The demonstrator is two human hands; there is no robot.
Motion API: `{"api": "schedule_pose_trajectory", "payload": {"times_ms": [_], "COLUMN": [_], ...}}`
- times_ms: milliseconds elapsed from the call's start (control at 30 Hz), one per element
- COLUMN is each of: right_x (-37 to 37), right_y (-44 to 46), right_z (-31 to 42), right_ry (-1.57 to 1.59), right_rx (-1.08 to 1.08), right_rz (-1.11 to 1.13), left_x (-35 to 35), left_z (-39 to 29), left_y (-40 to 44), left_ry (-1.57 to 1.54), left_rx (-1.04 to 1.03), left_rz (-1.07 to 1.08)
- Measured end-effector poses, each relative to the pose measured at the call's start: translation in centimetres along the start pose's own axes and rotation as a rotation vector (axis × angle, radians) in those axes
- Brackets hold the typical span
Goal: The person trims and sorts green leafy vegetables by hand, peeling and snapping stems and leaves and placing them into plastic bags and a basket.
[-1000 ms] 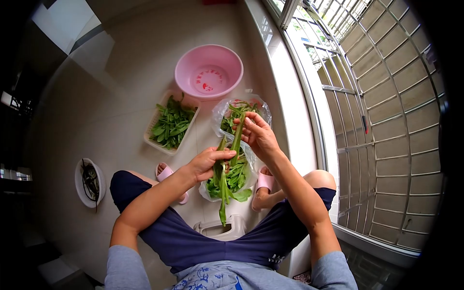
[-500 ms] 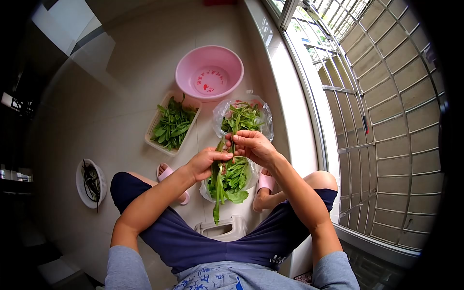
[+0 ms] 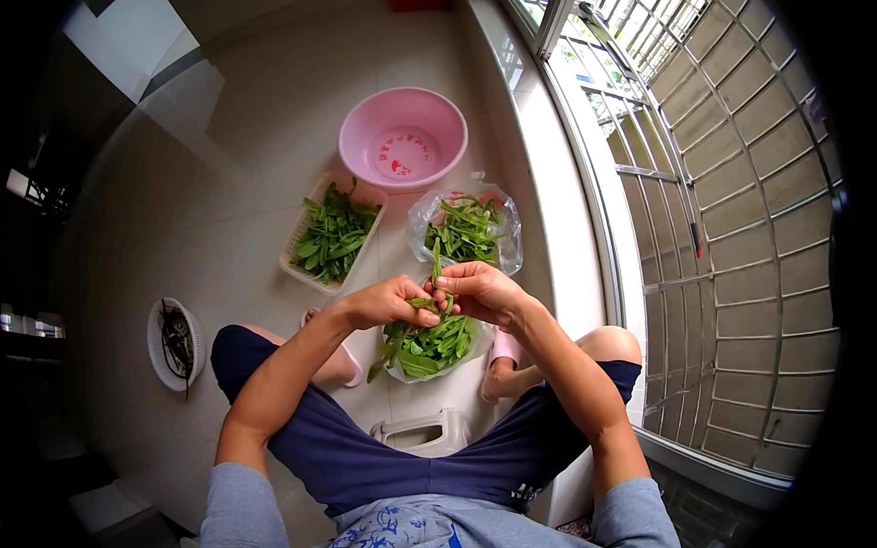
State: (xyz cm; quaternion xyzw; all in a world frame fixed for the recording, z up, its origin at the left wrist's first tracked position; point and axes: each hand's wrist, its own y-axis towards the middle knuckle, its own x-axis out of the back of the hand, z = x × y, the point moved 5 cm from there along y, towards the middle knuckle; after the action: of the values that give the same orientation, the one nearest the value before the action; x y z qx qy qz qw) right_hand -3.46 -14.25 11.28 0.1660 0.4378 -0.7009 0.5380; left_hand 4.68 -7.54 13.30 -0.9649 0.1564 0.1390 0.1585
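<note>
Close together at the middle, both hands pinch green leafy stalks. My left hand (image 3: 395,303) is closed on leafy greens (image 3: 393,342) that hang down to its left. Beside it, my right hand (image 3: 480,290) is closed on a leaf (image 3: 437,258) pointing upward; the fingertips partly hide the stalks between the hands. Just below is a clear plastic bag (image 3: 457,365) of leaves. Another clear bag (image 3: 512,239) with greens lies beyond my right hand. Up and to the left stands a pale basket (image 3: 292,248) filled with loose green leaves.
A pink basin (image 3: 402,137) with red printing sits beyond the basket and bags. At the left is a white basket (image 3: 162,361) with dark, thin strips. A grey plastic stool (image 3: 425,434) shows between my legs. A ledge and metal window bars (image 3: 722,265) run along the right.
My left hand has risen and turned, and the hanging greens have swung left. My right hand has come down beside it. The view has shifted slightly.
</note>
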Motion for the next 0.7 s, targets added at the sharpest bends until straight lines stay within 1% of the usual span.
{"api": "schedule_pose_trajectory", "payload": {"times_ms": [33,100,133,200,233,267,333,433,467,533,567,633,700], "right_x": [0.2,0.8,0.8,0.5,0.3,0.2,-0.1,0.1,-0.1,-0.4,-0.5,-0.5,-1.2], "right_y": [0.0,-0.1,-0.4,-0.8,-0.8,-0.9,-0.8,-0.6,-0.5,-0.4,-0.2,0.0,-0.2], "right_z": [0.1,0.5,1.0,1.2,1.1,0.8,0.4,0.3,0.2,0.3,0.2,0.4,0.6], "right_ry": [-0.001,0.015,-0.05,-0.128,-0.129,-0.18,-0.235,-0.444,-0.444,-0.586,-0.586,-0.693,-0.693], "right_rx": [0.0,0.001,0.02,0.044,0.044,0.026,0.001,0.012,0.009,0.039,0.036,0.043,0.025], "right_rz": [0.002,0.023,0.006,-0.031,-0.029,-0.036,-0.035,-0.102,-0.098,-0.141,-0.138,-0.147,-0.151], "left_x": [0.5,0.6,0.5,1.4,2.4,3.1,3.8,3.7,3.5,3.2,3.4,3.6,3.8], "left_z": [0.1,0.6,0.5,0.3,0.8,1.0,1.3,1.4,1.3,0.7,0.8,1.0,1.1], "left_y": [0.0,-0.4,-0.8,-1.3,-0.9,-1.0,-0.6,-0.6,-0.5,-0.4,-0.5,-0.6,-0.6], "left_ry": [0.001,0.117,0.119,-0.202,-0.217,-0.296,-0.443,-0.443,-0.444,-0.199,-0.103,-0.098,-0.093], "left_rx": [0.0,0.035,0.035,0.11,0.048,0.062,-0.014,-0.018,-0.018,-0.051,-0.025,-0.034,-0.042], "left_rz": [-0.002,0.22,0.219,-0.061,-0.157,-0.269,-0.316,-0.398,-0.403,-0.397,-0.427,-0.448,-0.47]}}
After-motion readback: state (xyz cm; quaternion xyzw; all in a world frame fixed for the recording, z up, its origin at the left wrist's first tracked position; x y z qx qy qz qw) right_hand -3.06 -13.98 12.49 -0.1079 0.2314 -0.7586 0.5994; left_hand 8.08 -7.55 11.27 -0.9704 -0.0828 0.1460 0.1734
